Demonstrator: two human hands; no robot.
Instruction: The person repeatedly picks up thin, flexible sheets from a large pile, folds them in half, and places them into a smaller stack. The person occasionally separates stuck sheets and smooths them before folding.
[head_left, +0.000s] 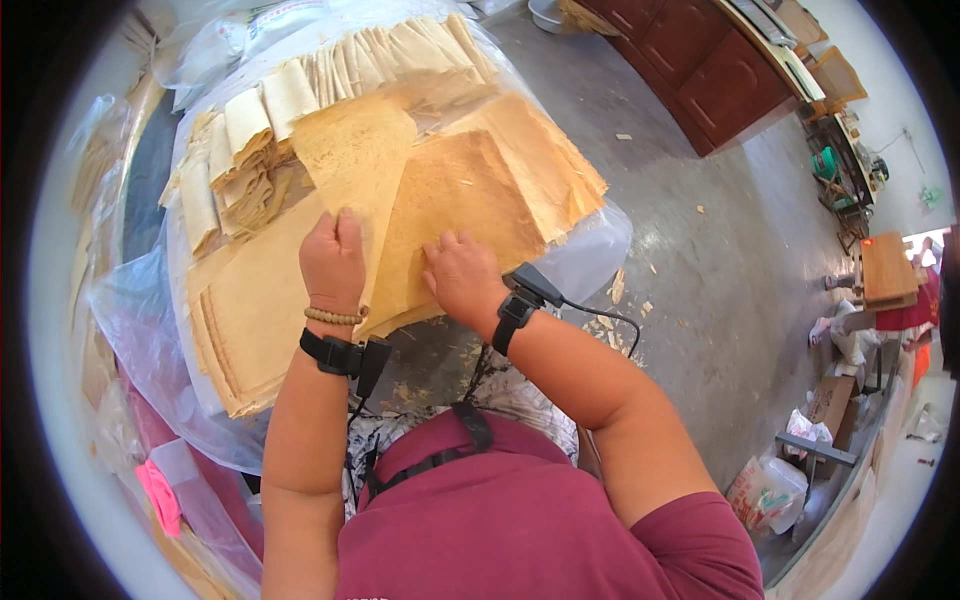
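Thin, brittle-looking tan sheets lie layered on a plastic-covered table (585, 240). My left hand (335, 258), a bead bracelet and black band at its wrist, is closed at the edge of a pale yellow sheet (360, 140) that spreads away from me and is partly blurred. Its thumb lies along the curled fingers. My right hand (465, 275) rests on a darker brown sheet (455, 190), with bent fingers slightly apart and fingertips touching the surface. A stack of flat sheets (250, 310) lies to the left of my left hand. Another flat stack (545, 165) is at the right.
Folded bundles (287, 95) of similar sheets line the table's far and left sides. Clear plastic (150, 310) drapes over the left edge. Broken flakes (617, 287) litter the grey floor. A dark red cabinet (700, 60) stands at the far right, with plastic bags (768, 492) at the lower right.
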